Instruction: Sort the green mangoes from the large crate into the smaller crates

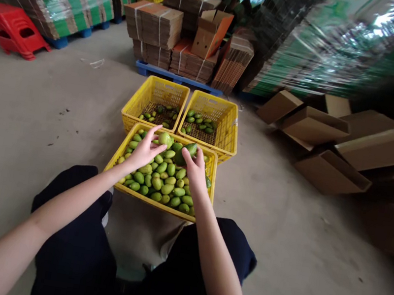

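Apparently picking, the left hand (pixel 151 147) is gripping pale fruit (pixel 164 138), the right hand (pixel 196 167) dark fruit (pixel 191 148), release needing looser grips.

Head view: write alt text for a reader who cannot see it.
A person's left hand holds a pale green fruit and the right hand a darker fruit over a yellow crate of green fruits; two sparsely filled crates stand behind.

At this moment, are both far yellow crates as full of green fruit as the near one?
No, green fruit fills the near crate, while the far left crate and far right crate show bare bottoms.
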Demonstrator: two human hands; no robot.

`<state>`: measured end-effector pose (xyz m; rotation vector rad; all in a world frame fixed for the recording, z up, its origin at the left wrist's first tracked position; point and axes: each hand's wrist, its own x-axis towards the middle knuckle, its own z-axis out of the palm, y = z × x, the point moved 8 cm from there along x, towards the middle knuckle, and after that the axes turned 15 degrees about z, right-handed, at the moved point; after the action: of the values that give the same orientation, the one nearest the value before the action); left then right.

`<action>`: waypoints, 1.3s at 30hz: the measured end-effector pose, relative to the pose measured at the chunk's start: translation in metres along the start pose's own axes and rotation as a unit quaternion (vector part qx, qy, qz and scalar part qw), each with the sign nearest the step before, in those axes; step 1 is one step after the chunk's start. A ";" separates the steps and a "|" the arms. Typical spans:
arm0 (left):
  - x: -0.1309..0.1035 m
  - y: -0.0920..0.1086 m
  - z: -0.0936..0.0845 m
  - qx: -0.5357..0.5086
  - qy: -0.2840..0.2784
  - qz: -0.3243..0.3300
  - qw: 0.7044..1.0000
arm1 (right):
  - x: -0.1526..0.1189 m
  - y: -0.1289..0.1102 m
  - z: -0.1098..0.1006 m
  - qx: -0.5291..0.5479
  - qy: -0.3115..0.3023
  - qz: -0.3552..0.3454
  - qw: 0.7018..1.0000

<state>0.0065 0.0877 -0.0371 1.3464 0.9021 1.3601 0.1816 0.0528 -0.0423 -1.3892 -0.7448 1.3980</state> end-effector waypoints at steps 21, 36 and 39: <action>-0.009 0.011 0.012 -0.245 0.057 -0.141 0.958 | -0.008 -0.012 0.006 0.127 -0.073 0.006 0.989; -0.007 0.008 0.018 -0.316 0.007 -0.155 0.936 | 0.001 0.018 0.012 0.278 -0.111 0.177 0.937; -0.007 0.010 0.014 -0.315 0.046 -0.153 0.935 | 0.004 0.028 0.013 0.278 -0.099 0.202 0.934</action>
<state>0.0180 0.0771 -0.0281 0.6268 0.6186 1.3166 0.1641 0.0506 -0.0672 -0.9853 -0.1467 1.9094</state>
